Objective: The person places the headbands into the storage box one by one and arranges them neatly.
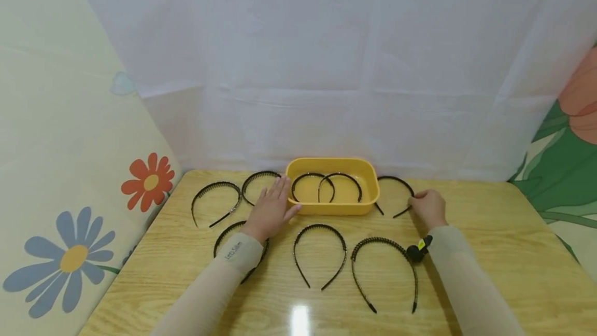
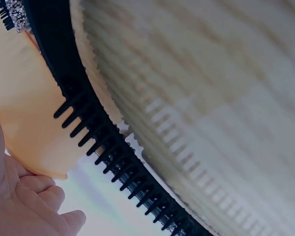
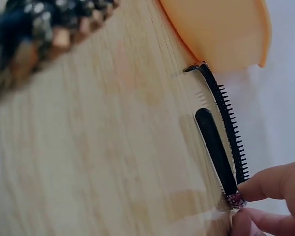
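Note:
My right hand (image 1: 429, 207) pinches the right side of a black headband (image 1: 396, 178) beside the yellow bin (image 1: 336, 209). In the right wrist view, thumb and finger (image 3: 270, 183) grip that toothed headband (image 3: 220, 93) near a glittery spot. My left hand (image 1: 270, 211) rests against the bin's left side with its fingers extended. Inside the bin lie two overlapping black headbands (image 1: 342, 174). Close to the left wrist camera is another toothed headband (image 2: 123, 152), with the left hand (image 2: 24, 201) at the bin's wall (image 2: 34, 113).
Two headbands lie left of the bin, one at far left (image 1: 215, 184) and one partly behind my left hand (image 1: 261, 173). Another is under my left forearm (image 1: 226, 231). Two more lie in front, a central one (image 1: 319, 225) and a beaded one (image 1: 380, 240). A white cloth (image 1: 289, 66) hangs behind the table.

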`<state>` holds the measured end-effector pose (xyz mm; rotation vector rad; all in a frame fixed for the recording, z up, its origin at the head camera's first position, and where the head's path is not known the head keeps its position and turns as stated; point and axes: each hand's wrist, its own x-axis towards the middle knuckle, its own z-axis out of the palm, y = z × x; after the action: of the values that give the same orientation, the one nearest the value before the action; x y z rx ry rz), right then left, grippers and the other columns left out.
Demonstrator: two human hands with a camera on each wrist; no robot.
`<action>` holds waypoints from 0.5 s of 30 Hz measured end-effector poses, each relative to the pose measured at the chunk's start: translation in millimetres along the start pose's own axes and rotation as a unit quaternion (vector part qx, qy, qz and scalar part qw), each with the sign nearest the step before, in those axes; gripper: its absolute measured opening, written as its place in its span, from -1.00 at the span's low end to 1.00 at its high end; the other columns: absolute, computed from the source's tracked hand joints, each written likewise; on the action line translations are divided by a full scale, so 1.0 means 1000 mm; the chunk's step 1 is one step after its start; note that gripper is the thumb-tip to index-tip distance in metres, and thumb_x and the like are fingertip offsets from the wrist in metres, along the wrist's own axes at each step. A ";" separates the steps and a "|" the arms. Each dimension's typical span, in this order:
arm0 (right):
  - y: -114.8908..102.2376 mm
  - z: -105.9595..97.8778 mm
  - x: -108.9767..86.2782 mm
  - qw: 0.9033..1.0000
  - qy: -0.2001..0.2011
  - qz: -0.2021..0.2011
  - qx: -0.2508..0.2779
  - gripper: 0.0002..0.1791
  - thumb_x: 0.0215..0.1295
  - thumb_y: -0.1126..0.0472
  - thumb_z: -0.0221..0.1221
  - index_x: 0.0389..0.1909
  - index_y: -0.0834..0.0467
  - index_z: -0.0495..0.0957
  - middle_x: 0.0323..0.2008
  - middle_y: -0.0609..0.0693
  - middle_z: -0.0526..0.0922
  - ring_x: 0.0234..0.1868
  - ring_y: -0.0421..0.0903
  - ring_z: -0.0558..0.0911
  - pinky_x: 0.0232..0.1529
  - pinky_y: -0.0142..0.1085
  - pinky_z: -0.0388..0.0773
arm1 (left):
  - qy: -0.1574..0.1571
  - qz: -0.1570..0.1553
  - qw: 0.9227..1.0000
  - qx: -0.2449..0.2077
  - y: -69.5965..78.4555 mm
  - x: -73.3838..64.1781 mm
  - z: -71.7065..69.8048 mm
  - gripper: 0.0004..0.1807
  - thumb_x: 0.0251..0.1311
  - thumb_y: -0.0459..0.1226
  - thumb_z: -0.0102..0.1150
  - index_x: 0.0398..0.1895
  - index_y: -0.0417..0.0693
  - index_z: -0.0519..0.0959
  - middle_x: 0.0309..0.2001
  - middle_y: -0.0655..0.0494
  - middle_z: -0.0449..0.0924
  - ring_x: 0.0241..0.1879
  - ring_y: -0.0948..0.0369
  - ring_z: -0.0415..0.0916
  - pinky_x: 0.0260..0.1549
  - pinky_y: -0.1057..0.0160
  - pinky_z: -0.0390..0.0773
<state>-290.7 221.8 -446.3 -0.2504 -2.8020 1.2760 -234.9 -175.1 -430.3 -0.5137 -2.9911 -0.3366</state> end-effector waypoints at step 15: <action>0.010 0.000 0.004 1.000 0.008 -0.020 -0.017 -0.68 0.26 0.29 0.16 -0.15 0.51 0.63 -0.14 0.44 0.66 -0.11 0.36 0.61 -0.09 0.15 0.61 | -0.001 -0.006 1.000 -0.001 0.001 -0.001 -0.001 -0.11 0.56 0.11 -0.15 0.59 -0.38 -0.10 0.59 -0.28 -0.13 0.58 -0.15 -0.15 0.49 -0.26 -0.06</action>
<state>-293.3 229.0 -454.2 -0.2046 -2.8021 1.2125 -233.9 -174.4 -428.7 -0.4972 -2.9970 -0.3410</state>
